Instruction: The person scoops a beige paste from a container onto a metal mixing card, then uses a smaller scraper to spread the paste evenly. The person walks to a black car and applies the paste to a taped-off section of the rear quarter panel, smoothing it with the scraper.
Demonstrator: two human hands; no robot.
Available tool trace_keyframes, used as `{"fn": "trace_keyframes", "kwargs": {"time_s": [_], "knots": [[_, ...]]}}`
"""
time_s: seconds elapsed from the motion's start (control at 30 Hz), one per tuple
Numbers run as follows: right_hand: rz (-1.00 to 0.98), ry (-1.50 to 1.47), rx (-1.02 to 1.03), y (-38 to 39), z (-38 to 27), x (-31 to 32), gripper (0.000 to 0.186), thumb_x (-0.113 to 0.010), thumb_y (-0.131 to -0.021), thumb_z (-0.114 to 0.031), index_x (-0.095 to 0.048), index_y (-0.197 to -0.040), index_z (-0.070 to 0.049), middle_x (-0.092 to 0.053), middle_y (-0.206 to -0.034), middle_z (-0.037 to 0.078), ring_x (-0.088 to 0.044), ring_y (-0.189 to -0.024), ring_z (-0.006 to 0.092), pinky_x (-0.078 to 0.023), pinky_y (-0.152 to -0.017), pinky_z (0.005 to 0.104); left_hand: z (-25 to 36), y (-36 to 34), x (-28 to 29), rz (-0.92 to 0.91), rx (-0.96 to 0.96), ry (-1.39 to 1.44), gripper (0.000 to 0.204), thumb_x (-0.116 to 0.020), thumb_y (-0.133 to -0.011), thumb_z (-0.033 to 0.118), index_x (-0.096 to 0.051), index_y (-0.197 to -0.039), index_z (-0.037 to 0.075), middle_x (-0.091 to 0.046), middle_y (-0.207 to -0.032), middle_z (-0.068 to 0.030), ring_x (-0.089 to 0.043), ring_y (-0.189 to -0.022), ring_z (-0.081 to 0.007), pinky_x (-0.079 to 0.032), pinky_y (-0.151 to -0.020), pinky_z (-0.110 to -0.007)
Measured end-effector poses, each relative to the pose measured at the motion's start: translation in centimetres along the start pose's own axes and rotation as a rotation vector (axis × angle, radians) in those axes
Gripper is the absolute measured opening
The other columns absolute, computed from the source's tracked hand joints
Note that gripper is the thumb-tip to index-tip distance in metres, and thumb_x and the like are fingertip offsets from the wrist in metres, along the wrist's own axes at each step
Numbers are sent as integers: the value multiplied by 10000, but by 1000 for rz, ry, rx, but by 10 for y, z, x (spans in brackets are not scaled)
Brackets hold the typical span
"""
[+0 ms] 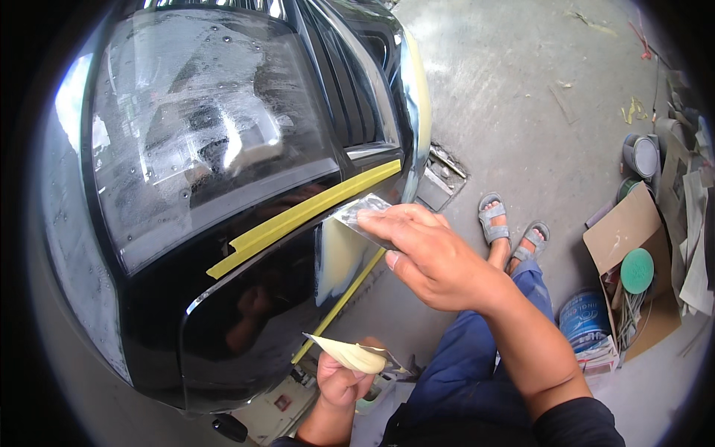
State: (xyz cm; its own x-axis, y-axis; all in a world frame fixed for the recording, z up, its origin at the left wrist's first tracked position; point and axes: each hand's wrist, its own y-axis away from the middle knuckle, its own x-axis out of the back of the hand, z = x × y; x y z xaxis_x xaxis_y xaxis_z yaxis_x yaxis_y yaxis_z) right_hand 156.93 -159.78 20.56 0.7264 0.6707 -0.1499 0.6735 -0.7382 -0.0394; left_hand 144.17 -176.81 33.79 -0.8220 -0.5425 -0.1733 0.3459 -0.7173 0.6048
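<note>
Here, cardboard box holds a green disc and wires.

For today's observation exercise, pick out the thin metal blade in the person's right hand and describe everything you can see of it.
The blade is a thin, flat, silvery sheet, apparently metal, dull and smeared. The right hand pinches it along its rear edge with fingers spread on top. It is tilted, its free corner pressed toward the glossy black car panel, just below the yellow masking tape and above a patch of pale filler. No handle shows.
</note>
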Motion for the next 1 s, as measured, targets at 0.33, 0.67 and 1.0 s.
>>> {"fn": "trace_keyframes", "kwargs": {"time_s": [0.33,0.67,1.0], "knots": [[30,10,24,-6,1,-7,468,-526,-848,-44,-505,-1315,-51,-569,-1271,139,-472,-1223,310,-366,-947,460,4,-8,0,-60,7,-1,275,-545,-691,38,-629,-937,-51,-646,-851,-257,-595,-824,-370,-504,-722,-457],[47,26,27,-4,-3,-11,458,-538,-847,-49,-520,-1305,-56,-572,-1263,138,-484,-1198,312,-363,-937,452,0,-7,4,-84,-27,84,321,-543,-702,14,-631,-1008,-27,-674,-937,-206,-612,-874,-394,-504,-752,-491],[95,43,7,-1,6,-12,471,-533,-845,-41,-512,-1315,-67,-560,-1292,124,-480,-1208,309,-358,-949,455,5,-11,-4,-72,-36,77,227,-587,-729,15,-648,-942,-38,-676,-881,-236,-611,-833,-375,-512,-709,-456]]}}
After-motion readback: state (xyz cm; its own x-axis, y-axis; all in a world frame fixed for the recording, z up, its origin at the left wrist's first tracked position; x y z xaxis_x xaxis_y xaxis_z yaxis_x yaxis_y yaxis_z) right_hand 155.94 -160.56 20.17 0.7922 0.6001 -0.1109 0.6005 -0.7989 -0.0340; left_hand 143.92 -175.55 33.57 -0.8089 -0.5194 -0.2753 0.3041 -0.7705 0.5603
